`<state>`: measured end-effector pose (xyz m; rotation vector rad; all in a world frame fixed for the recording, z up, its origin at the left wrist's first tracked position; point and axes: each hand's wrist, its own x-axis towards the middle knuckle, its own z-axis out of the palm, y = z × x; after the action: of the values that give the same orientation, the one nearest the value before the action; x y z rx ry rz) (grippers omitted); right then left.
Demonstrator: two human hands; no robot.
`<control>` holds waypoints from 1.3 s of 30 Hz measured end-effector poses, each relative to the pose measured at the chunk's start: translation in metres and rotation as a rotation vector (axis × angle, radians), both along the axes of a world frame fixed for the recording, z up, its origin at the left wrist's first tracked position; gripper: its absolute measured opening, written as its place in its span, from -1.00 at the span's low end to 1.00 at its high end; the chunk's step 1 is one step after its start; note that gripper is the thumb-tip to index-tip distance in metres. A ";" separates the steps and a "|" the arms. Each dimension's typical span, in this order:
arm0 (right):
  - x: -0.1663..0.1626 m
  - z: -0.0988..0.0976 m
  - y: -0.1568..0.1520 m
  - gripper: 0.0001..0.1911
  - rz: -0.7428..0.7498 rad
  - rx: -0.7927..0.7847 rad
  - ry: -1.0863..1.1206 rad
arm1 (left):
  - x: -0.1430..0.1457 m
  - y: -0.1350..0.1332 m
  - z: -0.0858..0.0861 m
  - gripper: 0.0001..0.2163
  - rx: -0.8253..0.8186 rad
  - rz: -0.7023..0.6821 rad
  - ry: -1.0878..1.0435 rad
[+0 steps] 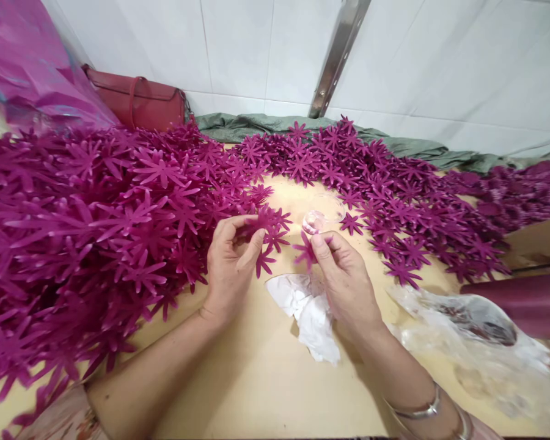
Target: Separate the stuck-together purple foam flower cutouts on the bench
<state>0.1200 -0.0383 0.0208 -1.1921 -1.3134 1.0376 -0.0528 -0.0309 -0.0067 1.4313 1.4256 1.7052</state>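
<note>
A worker's left hand (229, 269) and right hand (351, 287) pinch closed on magenta flower pieces (305, 253), apparently separating them, delicacy needed next.

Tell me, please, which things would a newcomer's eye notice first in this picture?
First, probably the large heap of magenta flower-shaped pieces on the left, with more spread along the back and right of the table. Next, in the middle, the left hand holds some of these pieces and the right hand holds another. Behind the heap, a red bag sits in front of the white wall.
</note>
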 end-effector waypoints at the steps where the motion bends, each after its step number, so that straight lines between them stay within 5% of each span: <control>1: 0.000 0.000 0.000 -0.75 -0.002 0.033 -0.029 | -0.001 0.000 0.001 -0.73 0.030 0.057 0.059; 5: 0.001 -0.005 0.002 -0.74 0.038 0.121 -0.155 | -0.002 -0.005 0.008 -0.61 0.107 0.182 0.240; 10: 0.003 -0.010 0.004 -0.79 0.048 0.251 -0.216 | -0.002 -0.010 0.011 -0.63 0.196 0.191 0.200; 16: 0.001 -0.005 0.001 -0.75 -0.031 0.348 -0.225 | 0.005 -0.011 0.008 -0.81 0.142 -0.176 0.082; 20: 0.000 -0.005 0.001 -0.79 -0.048 0.467 -0.318 | 0.013 -0.012 0.005 -0.62 0.003 -0.374 -0.226; 32: 0.007 -0.009 0.005 -0.91 -0.079 0.529 -0.445 | 0.017 -0.008 0.006 -0.75 -0.212 -0.540 -0.508; 39: 0.007 -0.006 0.004 -0.91 0.030 0.361 -0.253 | 0.017 -0.005 0.005 -0.76 -0.214 -0.519 -0.518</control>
<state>0.1265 -0.0344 0.0147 -1.0508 -1.6404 0.6454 -0.0362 -0.0364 -0.0016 1.0203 0.8317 1.3960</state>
